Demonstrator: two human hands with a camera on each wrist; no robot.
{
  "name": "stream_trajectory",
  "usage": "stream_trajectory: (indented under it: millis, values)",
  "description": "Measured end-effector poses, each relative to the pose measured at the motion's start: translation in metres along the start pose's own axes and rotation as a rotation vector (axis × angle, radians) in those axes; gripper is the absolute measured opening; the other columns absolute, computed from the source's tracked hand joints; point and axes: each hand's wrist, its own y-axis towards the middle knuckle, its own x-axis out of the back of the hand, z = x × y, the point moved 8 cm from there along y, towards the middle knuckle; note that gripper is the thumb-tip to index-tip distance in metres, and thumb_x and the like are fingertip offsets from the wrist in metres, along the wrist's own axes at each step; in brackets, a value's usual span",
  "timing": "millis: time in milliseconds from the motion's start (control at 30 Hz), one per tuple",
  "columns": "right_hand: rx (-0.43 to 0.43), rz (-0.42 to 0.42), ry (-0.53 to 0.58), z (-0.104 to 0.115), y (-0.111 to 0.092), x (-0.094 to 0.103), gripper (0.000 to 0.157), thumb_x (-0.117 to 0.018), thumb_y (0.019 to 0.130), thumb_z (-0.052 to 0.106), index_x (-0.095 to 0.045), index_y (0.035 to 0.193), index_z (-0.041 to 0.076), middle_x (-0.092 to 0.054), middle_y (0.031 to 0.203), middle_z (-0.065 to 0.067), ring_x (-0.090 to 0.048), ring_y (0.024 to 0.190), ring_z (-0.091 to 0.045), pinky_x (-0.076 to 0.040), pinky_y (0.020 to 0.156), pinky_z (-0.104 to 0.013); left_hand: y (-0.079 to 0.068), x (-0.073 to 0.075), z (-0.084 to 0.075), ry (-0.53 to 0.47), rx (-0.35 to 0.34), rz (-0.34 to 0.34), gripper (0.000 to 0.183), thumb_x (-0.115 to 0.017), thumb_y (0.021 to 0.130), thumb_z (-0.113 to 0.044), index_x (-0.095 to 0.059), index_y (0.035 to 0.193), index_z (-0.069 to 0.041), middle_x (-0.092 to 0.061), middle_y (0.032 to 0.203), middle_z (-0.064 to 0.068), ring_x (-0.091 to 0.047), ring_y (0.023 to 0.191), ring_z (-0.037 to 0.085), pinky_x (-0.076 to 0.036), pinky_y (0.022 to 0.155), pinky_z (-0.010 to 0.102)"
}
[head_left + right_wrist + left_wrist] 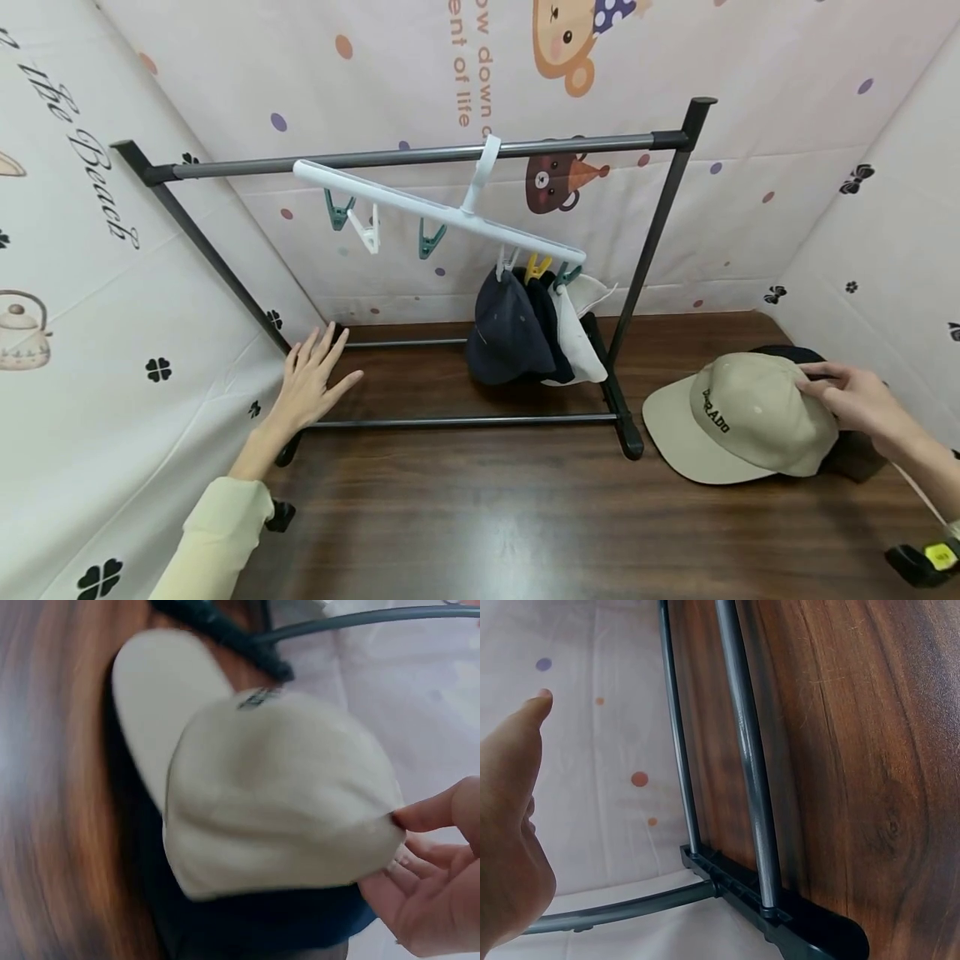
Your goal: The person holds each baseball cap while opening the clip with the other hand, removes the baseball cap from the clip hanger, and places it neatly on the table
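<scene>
My right hand (851,400) pinches the back of a beige baseball cap (757,408) with dark lettering on its front. In the right wrist view, thumb and fingers grip the edge of the cap's crown. Beneath it lie a dark cap (262,919) and a brown one, mostly covered. My left hand (309,387), fingers spread, is beside the left post of a black metal rack (465,421) and holds nothing. A white hanger (420,204) hooks over the rack's top bar, tilted down to the right. From its clips hang a navy cap (506,329), a black one and a white one.
Toward the hanger's left end hang bare clips, among them a green clip (430,240) and a white clip (367,229). The rack stands on a dark wooden surface (450,508). Printed white cloth (787,167) walls the back and both sides.
</scene>
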Motion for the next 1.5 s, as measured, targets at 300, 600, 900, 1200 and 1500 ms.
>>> stream_trajectory:
  millis: [300,600,900,1200,1500]
  values:
    - [0.183,-0.317,-0.297,0.009,-0.010,0.006,0.033,-0.057,0.101,0.013,-0.064,0.117,-0.015,-0.072,0.080,-0.027,-0.045,0.053,0.001,-0.041,0.052,-0.029,-0.004,-0.004,0.003,-0.003,0.001,-0.005,0.084,-0.060,0.100,-0.050,-0.014,0.166,-0.024,-0.012,0.173,0.014,-0.008,0.159,0.040,-0.006,0.122,0.068]
    - [0.312,-0.473,-0.319,0.005,-0.010,0.011,0.016,-0.070,0.091,0.005,-0.074,0.103,-0.005,-0.059,0.063,0.011,-0.041,0.055,0.016,-0.031,0.054,-0.021,-0.006,-0.008,0.001,-0.015,-0.002,-0.016,0.084,-0.061,0.100,-0.047,-0.015,0.166,-0.023,-0.014,0.173,0.010,-0.008,0.160,0.036,-0.007,0.122,0.069]
    - [0.325,-0.489,-0.259,0.017,-0.016,0.005,0.010,-0.067,0.092,0.001,-0.076,0.097,-0.002,-0.074,0.078,-0.016,-0.038,0.064,0.027,-0.034,0.052,-0.009,-0.004,-0.004,-0.006,-0.015,-0.019,-0.021,0.082,-0.061,0.100,-0.046,-0.019,0.166,-0.021,-0.016,0.172,0.011,-0.011,0.160,0.037,-0.008,0.122,0.069]
    - [0.455,-0.455,-0.194,0.068,-0.019,-0.009,0.011,-0.069,0.093,0.004,-0.077,0.101,0.007,-0.055,0.080,0.037,-0.045,0.064,0.021,-0.035,0.053,-0.014,0.019,-0.003,-0.053,-0.067,-0.081,0.041,0.079,-0.057,0.102,-0.047,-0.018,0.165,-0.019,-0.014,0.173,0.011,-0.011,0.160,0.036,-0.007,0.125,0.064]
    - [0.581,-0.216,-0.075,0.190,0.005,-0.066,0.017,-0.065,0.100,0.010,-0.075,0.113,0.005,-0.078,0.095,-0.020,-0.059,0.061,0.014,-0.048,0.053,-0.017,0.097,0.012,-0.153,-0.399,-0.197,0.078,0.063,-0.041,0.111,-0.037,-0.019,0.165,-0.014,-0.023,0.171,0.012,-0.022,0.157,0.035,-0.017,0.125,0.064]
